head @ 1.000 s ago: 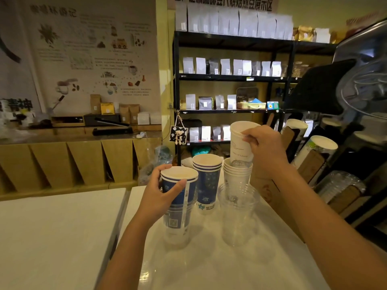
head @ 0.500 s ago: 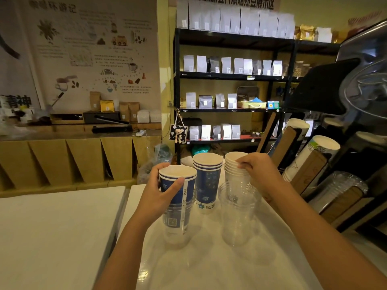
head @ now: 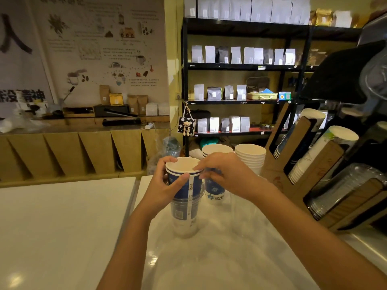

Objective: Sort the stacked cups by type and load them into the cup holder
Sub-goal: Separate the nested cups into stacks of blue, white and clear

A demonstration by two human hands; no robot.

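Cups in hand: blue paper cups (head: 184, 181) nested in clear cups, frame centre.
Left hand (head: 162, 190): wrapped around the blue cups.
Right hand (head: 227, 174): pinching the top rim.
Done: cup holder (head: 333, 162), right, partly loaded.
Left: counter stacks unsorted.

Blue printed cups (head: 184, 181): paper, matt, white inside. Clear cup (head: 185, 218) beneath them: thin transparent plastic, glossy. White cup stack (head: 251, 156): plain matt paper. Cup holder (head: 297, 155): brown wood or board, matt, cut edges darker. Clear lids (head: 343, 185) in holder: ribbed shiny plastic. Worktop (head: 219, 258): white, smooth, glossy, showing reflections. Shelf rack (head: 240, 66): black metal.
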